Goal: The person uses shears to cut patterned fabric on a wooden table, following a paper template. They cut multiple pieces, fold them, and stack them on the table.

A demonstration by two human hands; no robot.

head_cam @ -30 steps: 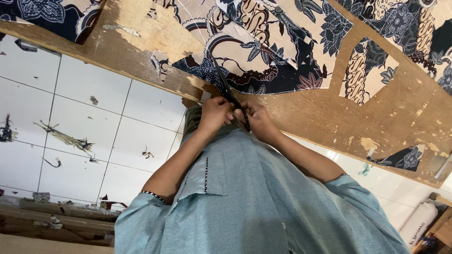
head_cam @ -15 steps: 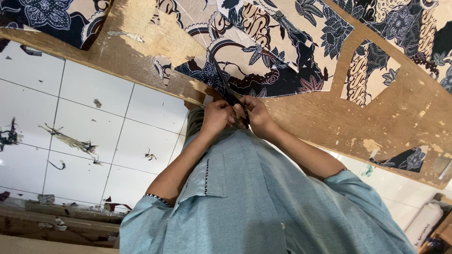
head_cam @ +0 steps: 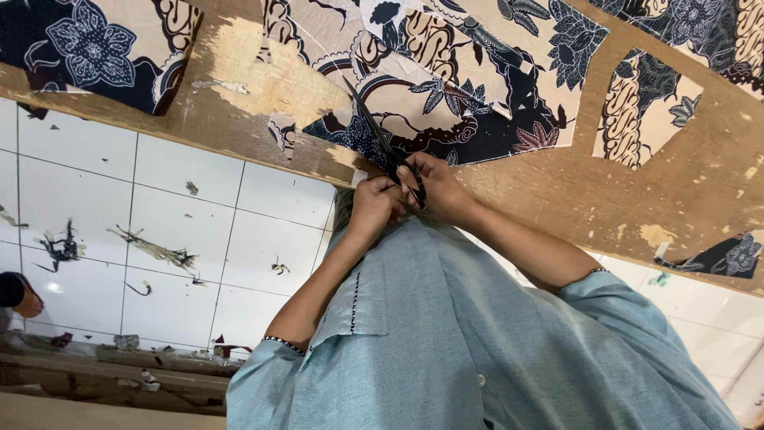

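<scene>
Change: the scissors (head_cam: 387, 151) show more blade than a moment ago, lying farther out over the cloth (head_cam: 477, 103), so the cut seems to be moving away from the body.
Right hand (head_cam: 442, 188): fingers closed through the handles.
Left hand (head_cam: 372, 209): curled tight against the same handles, touching the right hand.
Scissors: handles at the near table (head_cam: 660, 207) edge, blades pointing far-left.
Cloth: flat on the table, just beyond both hands, under the blades.
</scene>
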